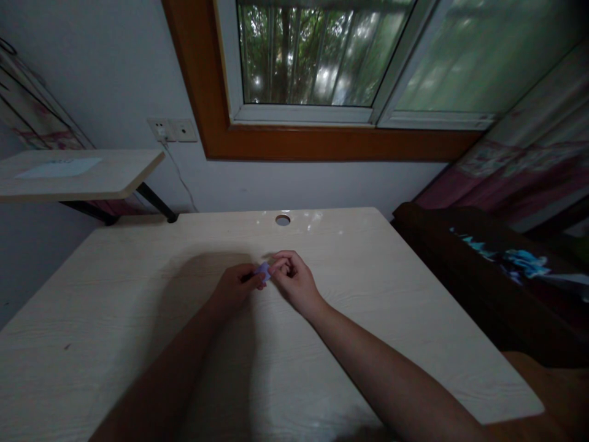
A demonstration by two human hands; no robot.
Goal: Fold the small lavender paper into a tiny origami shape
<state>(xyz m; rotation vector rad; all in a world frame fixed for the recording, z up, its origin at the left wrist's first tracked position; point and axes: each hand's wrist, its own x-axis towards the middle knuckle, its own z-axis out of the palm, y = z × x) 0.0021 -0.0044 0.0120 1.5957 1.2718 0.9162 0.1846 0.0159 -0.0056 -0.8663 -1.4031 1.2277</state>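
Note:
A small, flat, light-purple piece, which looks like folded paper, is held just over the pale wooden desk. My left hand pinches it from the left, thumb on the side towards me. At its right edge, my right hand has its thumb and index finger closed together, with the fingertips touching the piece. The fingers partly cover it, so its full shape is hidden.
A raised shelf on black legs stands at the desk's back left, with a white sheet on it. A cable hole is near the back edge. A white cord hangs from the wall socket. Dark furniture lies right.

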